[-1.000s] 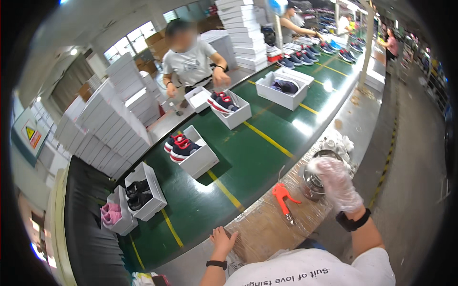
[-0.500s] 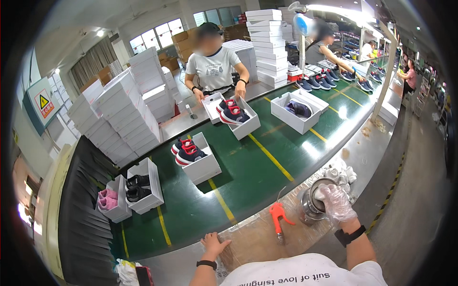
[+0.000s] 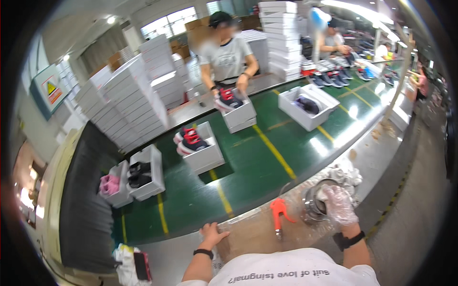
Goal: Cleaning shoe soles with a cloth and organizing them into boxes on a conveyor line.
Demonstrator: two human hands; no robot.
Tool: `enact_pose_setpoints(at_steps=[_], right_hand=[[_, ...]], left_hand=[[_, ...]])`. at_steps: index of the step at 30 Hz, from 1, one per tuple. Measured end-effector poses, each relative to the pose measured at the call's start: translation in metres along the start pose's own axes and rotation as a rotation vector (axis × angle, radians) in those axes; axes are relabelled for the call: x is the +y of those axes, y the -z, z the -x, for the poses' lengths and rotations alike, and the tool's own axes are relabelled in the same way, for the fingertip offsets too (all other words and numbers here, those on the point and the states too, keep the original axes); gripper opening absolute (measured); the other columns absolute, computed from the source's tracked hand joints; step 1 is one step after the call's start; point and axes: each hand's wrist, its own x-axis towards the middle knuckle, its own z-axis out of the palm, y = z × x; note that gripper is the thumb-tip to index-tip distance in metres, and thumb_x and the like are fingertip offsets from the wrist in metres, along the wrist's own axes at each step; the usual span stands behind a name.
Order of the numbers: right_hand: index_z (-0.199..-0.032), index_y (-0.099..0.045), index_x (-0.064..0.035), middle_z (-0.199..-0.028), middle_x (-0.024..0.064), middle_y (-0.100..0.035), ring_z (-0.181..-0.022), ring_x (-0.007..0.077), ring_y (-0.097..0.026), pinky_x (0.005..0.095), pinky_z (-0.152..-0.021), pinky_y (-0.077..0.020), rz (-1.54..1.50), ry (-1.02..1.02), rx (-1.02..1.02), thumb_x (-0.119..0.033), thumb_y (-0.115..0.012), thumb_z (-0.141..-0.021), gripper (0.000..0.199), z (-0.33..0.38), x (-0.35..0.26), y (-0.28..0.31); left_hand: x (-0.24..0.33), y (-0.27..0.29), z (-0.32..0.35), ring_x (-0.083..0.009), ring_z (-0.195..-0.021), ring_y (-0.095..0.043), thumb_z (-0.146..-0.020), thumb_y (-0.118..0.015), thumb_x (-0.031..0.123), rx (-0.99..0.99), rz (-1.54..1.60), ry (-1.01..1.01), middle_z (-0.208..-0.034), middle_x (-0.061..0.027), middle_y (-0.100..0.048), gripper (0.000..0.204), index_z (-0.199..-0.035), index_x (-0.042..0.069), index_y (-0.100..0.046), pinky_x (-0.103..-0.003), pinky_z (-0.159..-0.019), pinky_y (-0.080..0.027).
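My left hand (image 3: 213, 235) rests at the belt-side edge of the work table (image 3: 248, 233), fingers apart and holding nothing. My right hand (image 3: 339, 206), in a clear plastic glove, reaches over a round metal pot (image 3: 312, 204). Its fingers are bent down at the pot's mouth, around something whitish that I cannot make out. Left of the pot lies an orange air blow gun (image 3: 278, 214). Crumpled white cloths (image 3: 349, 172) are heaped just beyond the pot.
A green belt (image 3: 253, 176) carries white boxes with shoes, including navy-red shoes (image 3: 192, 140), black shoes (image 3: 139, 175) and pink shoes (image 3: 109, 184). Across it a co-worker (image 3: 229, 62) handles a shoe box (image 3: 241, 117). A phone (image 3: 142, 267) lies at lower left.
The view has shifted a little. The co-worker opposite has brought box and lid together and has a hand at the navy-red shoes. My hands have stayed about where they were.
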Motion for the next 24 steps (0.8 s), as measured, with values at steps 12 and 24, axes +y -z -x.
enact_pose_setpoints(at_steps=[12, 24], right_hand=[[-0.116, -0.055, -0.0090, -0.108, 0.0184, -0.055, -0.100, 0.0366, -0.053, 0.0444, -0.087, -0.0423, -0.075, -0.076, 0.044, -0.006, -0.051, -0.081, 0.036, 0.007, -0.007, 0.004], [-0.120, -0.049, -0.0050, -0.096, 0.0172, -0.054, -0.091, 0.0346, -0.054, 0.0439, -0.078, -0.0432, -0.017, 0.016, -0.017, -0.003, -0.057, -0.066, 0.055, -0.001, 0.005, 0.000]], left_hand=[[0.006, 0.007, 0.002, -0.0345, -0.124, -0.034, -0.056, -0.078, 0.057, -0.008, 0.085, 0.121, -0.126, -0.0198, -0.043, 0.086, -0.120, 0.005, -0.055, -0.047, -0.108, -0.012], [0.009, 0.017, -0.001, -0.0351, -0.125, -0.029, -0.056, -0.080, 0.055, -0.050, 0.074, 0.156, -0.130, -0.0184, -0.035, 0.087, -0.122, 0.004, -0.052, -0.049, -0.107, -0.015]])
